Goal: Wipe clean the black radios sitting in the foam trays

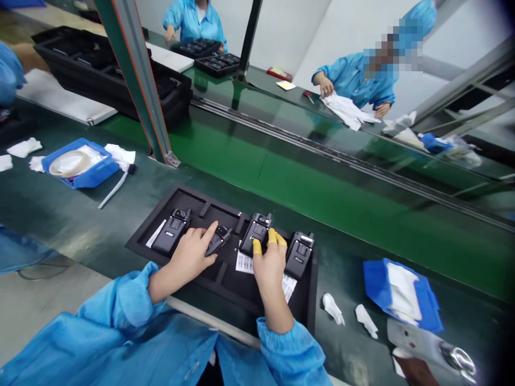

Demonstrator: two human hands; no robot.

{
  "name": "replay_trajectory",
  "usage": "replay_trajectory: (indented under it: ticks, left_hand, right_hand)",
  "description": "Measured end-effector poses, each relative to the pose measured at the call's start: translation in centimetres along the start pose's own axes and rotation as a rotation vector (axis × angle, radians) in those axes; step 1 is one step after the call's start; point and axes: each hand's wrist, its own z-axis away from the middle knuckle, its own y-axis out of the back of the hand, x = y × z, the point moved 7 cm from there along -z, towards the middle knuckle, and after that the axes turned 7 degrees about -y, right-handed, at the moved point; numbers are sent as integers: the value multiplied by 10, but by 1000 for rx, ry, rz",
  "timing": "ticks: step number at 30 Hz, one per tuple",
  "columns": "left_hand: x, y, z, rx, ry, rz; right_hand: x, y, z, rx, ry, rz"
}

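A black foam tray with divided slots lies in front of me. My left hand grips a small black handheld radio, which sits at a slant; the index finger reaches along its top and the thumb is at its lower end. Yellow finger cots cover fingertips of my right hand, which grasps another handheld radio by its face and side. A printed label sheet shows beneath that one. Two more radios lie in the tray, a left one and a right one.
Blue bins holding white cloths stand left and right; the left one also holds a tape roll. Finger-sized white scraps lie right of the tray. A green belt runs beyond, past a metal post. Co-workers sit opposite.
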Motion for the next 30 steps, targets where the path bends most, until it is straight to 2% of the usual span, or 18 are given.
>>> replay_trajectory:
  ticks: [2,4,7,10,14,20,22,24,27,30]
  left_hand:
    - [-8,4,-1,58,62,267]
    - [-12,5,0,95,131,662]
    - [0,5,2,89,157,1229]
    - [16,5,3,96,141,1483]
    - [26,3,4,129,164,1544]
    - [31,-2,6,106,148,1458]
    - [33,4,9,116,104,1399]
    - [36,14,12,133,47,1344]
    - [48,30,18,101,-96,1197]
    - [62,38,23,43,-215,980]
  right_hand:
    - [-8,6,10,1,88,48]
    - [-15,8,26,-36,180,57]
    - [-17,-2,52,-254,207,-51]
    - [-16,-14,75,-473,152,-156]
    - [-17,-15,84,-520,136,-197]
    - [-14,-12,87,-451,-2,-238]
    - [-15,-9,85,-432,-50,-349]
    - [-16,-6,81,-427,-122,-555]
    - [-9,-5,73,-463,-326,-854]
    - [-3,-13,72,-556,-498,-988]
